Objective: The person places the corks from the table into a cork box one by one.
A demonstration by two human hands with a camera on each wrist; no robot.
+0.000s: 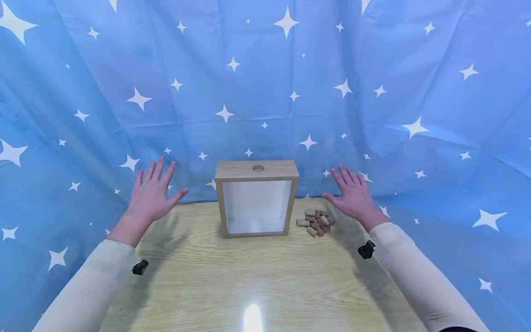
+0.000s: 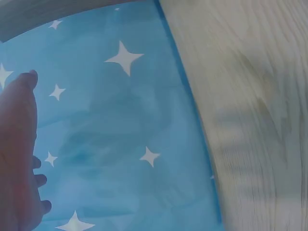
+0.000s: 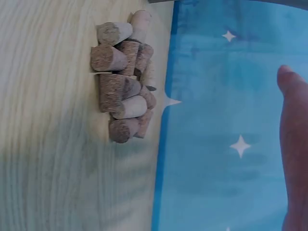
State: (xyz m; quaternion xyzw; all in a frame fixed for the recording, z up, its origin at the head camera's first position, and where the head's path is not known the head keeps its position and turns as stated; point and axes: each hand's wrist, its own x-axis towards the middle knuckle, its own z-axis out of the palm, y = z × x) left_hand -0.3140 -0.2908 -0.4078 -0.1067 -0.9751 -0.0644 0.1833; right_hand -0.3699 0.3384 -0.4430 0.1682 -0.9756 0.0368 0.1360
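Both hands are held up above the table with fingers straight and spread, and neither holds anything. My left hand [image 1: 152, 196] is to the left of a box frame [image 1: 256, 170], apart from it. The frame stands upright, wood-coloured, with a white inside and a round hole in its top. To its right lies a heap of corks [image 1: 317, 223], several brown and tan pieces. Nearest to that heap is my right hand [image 1: 352, 196], above and to the right of it without touching. In the right wrist view the corks [image 3: 122, 108] show as tapered cylinders.
A light wood table [image 1: 232, 281] carries the frame and corks. Behind it hangs a blue curtain [image 1: 265, 92] with white stars, close to the table's back edge. A bright light reflection shows near the table's front.
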